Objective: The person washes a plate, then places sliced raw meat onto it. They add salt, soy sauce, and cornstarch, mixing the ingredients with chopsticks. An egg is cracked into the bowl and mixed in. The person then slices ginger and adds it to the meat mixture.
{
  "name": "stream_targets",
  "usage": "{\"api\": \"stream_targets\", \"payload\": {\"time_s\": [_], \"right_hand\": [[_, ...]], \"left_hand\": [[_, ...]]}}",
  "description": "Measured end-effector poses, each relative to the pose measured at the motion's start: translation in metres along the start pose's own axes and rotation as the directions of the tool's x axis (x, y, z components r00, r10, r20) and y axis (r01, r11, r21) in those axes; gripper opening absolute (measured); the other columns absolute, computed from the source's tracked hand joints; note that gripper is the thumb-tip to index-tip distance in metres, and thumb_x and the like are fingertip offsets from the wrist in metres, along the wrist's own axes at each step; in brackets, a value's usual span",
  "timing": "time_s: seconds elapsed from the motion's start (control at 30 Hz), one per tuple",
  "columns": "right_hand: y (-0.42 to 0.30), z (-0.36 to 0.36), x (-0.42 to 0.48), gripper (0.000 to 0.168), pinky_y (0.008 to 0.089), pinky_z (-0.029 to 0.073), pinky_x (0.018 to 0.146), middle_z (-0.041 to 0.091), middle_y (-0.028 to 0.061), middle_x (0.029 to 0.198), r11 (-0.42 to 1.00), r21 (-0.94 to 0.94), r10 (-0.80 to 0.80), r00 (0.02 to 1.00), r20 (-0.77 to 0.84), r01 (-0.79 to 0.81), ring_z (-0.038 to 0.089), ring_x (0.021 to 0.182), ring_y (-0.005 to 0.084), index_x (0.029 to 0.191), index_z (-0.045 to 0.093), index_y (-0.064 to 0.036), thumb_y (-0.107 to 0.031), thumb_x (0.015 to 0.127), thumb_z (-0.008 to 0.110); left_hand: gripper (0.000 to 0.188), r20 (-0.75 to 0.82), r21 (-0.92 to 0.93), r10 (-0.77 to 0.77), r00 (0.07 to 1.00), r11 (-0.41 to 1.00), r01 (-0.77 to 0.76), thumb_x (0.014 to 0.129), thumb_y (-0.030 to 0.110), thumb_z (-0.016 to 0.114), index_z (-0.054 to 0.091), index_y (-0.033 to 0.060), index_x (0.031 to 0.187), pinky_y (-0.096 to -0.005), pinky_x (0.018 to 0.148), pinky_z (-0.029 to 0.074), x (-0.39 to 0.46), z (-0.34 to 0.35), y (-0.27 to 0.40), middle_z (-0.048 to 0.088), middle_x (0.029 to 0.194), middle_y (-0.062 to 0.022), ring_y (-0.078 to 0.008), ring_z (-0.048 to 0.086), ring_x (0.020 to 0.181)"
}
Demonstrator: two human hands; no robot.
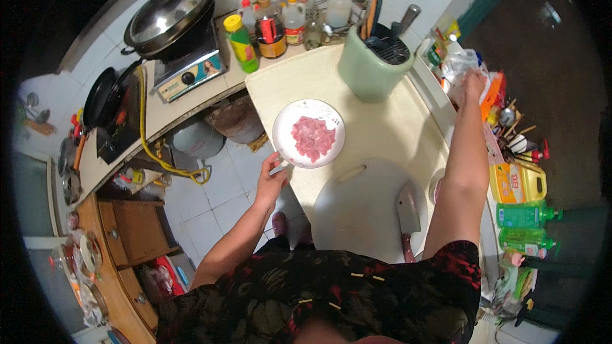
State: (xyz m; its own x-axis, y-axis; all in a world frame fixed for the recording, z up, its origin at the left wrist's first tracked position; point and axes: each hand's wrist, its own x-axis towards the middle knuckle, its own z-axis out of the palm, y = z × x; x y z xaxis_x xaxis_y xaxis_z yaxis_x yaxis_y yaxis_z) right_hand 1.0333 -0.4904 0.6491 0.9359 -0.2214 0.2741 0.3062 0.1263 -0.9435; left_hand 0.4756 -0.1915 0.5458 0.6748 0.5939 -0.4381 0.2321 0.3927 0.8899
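My left hand [270,181] is just off the counter's left edge, beside the plate. Between its thumb and fingers is a small pale object [276,170], too small to identify. A white plate [282,145] with a printed floral rim holds a heap of sliced raw pink meat [313,138]. My right arm stretches to the ledge on the right, where my right hand [472,85] touches plastic bags [456,68]; its grip is unclear. Close to my body, a cleaver [409,210] lies on a round cutting board [358,215], its handle towards me.
A green knife holder [368,74] stands at the counter's back. Sauce bottles [271,33] line the wall, near a lidded wok [167,19] on a gas stove [191,74]. A yellow hose [143,119] hangs left. Detergent bottles [521,215] and an oil jug [511,181] line the right ledge.
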Motion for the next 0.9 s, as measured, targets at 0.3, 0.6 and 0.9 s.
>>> {"api": "stream_targets", "payload": {"time_s": [0.3, 0.6, 0.9], "right_hand": [[-0.044, 0.049, -0.185, 0.025, 0.0249, 0.047, 0.077, 0.064, 0.0079, 0.096, 0.947, -0.009, -0.317, 0.934, 0.164, 0.323, 0.058, 0.083, 0.0126, 0.114, 0.057, 0.000, -0.012, 0.091, 0.055], [-0.036, 0.250, -0.352, 0.027, 0.0232, 0.044, 0.075, 0.064, 0.0017, 0.095, 0.993, -0.075, 0.115, 0.581, 0.806, -0.092, 0.055, 0.080, 0.0092, 0.106, 0.064, -0.002, -0.023, 0.091, 0.057], [0.080, 0.449, -0.331, 0.044, 0.0272, 0.046, 0.082, 0.066, 0.0112, 0.096, 0.978, -0.207, 0.129, 0.752, 0.647, 0.010, 0.061, 0.089, 0.0159, 0.106, 0.062, 0.001, -0.034, 0.079, 0.069]], "left_hand": [[0.058, 0.101, -0.171, -0.087, 0.991, 0.980, 0.103, 0.086, 0.001, 0.054, 0.032, 0.0113, 0.139, -0.0273, 0.089, 0.050, 0.014, 0.003, -0.013, 0.041, 0.122, -0.0060, -0.0181, 0.052, 0.113], [0.052, 0.332, -0.185, 0.005, 0.943, 0.981, 0.060, 0.089, 0.009, 0.056, 0.038, 0.0099, 0.138, -0.0274, 0.082, 0.045, 0.032, -0.034, -0.019, 0.049, 0.124, -0.0055, -0.0156, 0.052, 0.105], [0.038, 0.138, -0.064, -0.171, 0.976, 0.981, 0.181, 0.091, 0.011, 0.055, 0.050, 0.0084, 0.128, -0.0322, 0.091, 0.044, 0.041, -0.205, 0.011, 0.058, 0.116, -0.0031, -0.0159, 0.057, 0.104]]}}
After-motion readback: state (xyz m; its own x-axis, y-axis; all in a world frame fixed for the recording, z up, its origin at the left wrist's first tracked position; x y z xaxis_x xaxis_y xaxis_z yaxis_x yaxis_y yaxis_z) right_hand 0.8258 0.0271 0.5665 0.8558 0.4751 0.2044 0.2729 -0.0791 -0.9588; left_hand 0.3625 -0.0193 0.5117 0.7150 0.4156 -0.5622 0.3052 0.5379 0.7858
